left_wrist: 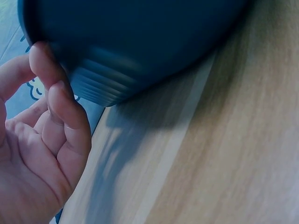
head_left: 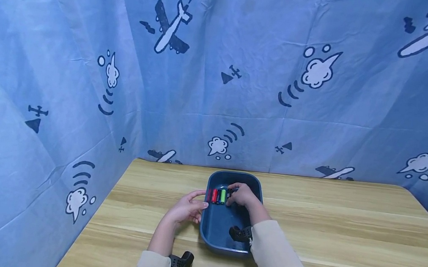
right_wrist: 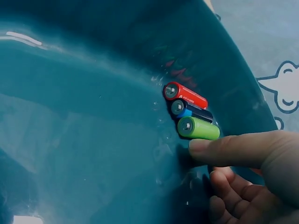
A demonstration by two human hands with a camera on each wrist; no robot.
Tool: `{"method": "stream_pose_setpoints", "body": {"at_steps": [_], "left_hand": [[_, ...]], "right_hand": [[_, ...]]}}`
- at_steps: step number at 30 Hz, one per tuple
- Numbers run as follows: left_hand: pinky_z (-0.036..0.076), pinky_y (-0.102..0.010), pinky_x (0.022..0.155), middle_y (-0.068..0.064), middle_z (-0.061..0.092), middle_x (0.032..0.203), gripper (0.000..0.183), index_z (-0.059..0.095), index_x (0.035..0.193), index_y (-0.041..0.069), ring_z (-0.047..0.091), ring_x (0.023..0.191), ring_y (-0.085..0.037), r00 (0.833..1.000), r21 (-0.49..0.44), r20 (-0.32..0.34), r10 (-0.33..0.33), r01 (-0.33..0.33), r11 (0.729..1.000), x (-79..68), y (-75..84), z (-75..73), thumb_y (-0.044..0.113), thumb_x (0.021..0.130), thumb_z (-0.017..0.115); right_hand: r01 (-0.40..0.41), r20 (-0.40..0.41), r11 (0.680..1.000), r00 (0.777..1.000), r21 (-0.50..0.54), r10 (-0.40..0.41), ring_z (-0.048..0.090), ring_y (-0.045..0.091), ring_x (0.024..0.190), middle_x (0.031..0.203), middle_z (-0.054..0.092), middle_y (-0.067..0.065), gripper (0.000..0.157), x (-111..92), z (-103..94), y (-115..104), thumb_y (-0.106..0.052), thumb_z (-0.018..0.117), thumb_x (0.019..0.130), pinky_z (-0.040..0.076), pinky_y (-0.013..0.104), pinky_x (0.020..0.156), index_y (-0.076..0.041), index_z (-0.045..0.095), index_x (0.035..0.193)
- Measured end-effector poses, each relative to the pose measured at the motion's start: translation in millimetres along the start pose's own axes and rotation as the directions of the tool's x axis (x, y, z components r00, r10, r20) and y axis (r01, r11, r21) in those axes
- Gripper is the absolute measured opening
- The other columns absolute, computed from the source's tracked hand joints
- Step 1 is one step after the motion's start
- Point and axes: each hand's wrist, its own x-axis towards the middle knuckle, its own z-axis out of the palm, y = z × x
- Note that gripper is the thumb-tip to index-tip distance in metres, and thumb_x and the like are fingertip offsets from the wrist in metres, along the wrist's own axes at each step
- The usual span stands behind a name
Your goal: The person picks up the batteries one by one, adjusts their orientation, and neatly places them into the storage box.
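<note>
A dark blue plastic bin (head_left: 221, 236) sits on the table. My left hand (head_left: 187, 207) grips its left wall, thumb at the rim and fingers outside; the left wrist view shows curled fingers (left_wrist: 60, 100) against the wall. Inside lie a red battery (right_wrist: 189, 94), a black-and-blue battery (right_wrist: 192, 111) and a green battery (right_wrist: 200, 128), side by side against the wall. Beside the green one, my right hand (head_left: 242, 195) pinches a black battery (head_left: 229, 193) between thumb and fingers, low in the bin. My right thumb hides that battery in the right wrist view.
The wood-grain table (head_left: 343, 229) extends to both sides of the bin. Blue cloth (head_left: 263, 95) printed with planes and clouds hangs behind and at the sides. Black wrist mounts (head_left: 183, 261) show on both arms, the right one over the bin.
</note>
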Motion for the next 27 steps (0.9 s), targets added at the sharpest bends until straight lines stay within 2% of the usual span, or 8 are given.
{"method": "stream_pose_setpoints", "body": {"at_steps": [7,15,23,27], "left_hand": [[0.047,-0.022,0.047,-0.004,0.059,0.069,0.058,0.041,0.138,0.009,0.053,0.047,-0.01,1.0,-0.012,0.002,0.004,-0.004,1.0,-0.1,-1.0,0.3,0.013,0.085,0.064],[0.047,-0.021,0.047,-0.003,0.06,0.069,0.058,0.041,0.138,0.009,0.053,0.046,-0.01,1.0,-0.022,0.002,0.002,-0.002,1.0,-0.9,-0.8,0.8,0.012,0.085,0.064],[0.047,-0.021,0.047,-0.004,0.061,0.07,0.058,0.041,0.138,0.009,0.053,0.046,-0.01,1.0,-0.025,-0.003,0.002,-0.002,1.0,-1.0,-1.1,0.8,0.013,0.085,0.065],[0.047,-0.022,0.047,-0.004,0.06,0.07,0.058,0.041,0.138,0.01,0.053,0.046,-0.01,1.0,-0.02,-0.006,0.001,-0.001,1.0,-1.2,-0.1,1.0,0.013,0.085,0.065]], "right_hand": [[0.042,0.005,0.996,0.999,-0.082,-0.042,0.051,0.023,0.078,0.088,0.055,0.01,0.049,-0.7,1.9,0.3,0.0,0.077,0.07,0.045,0.036,0.071,-0.003,0.06,0.116],[0.086,0.01,0.986,0.996,-0.142,-0.085,0.048,0.02,0.071,0.079,0.051,0.007,0.051,-3.4,2.9,-1.2,-0.003,0.078,0.07,0.04,0.029,0.062,-0.002,0.06,0.118],[0.099,0.029,0.986,0.995,-0.135,-0.096,0.048,0.021,0.068,0.074,0.05,0.008,0.051,-6.3,1.6,-2.8,-0.003,0.079,0.069,0.039,0.029,0.059,0.0,0.059,0.116],[0.098,0.035,0.984,0.995,-0.148,-0.093,0.049,0.022,0.071,0.078,0.051,0.009,0.051,-4.6,0.6,-2.6,-0.005,0.08,0.069,0.041,0.031,0.062,-0.001,0.059,0.116]]}}
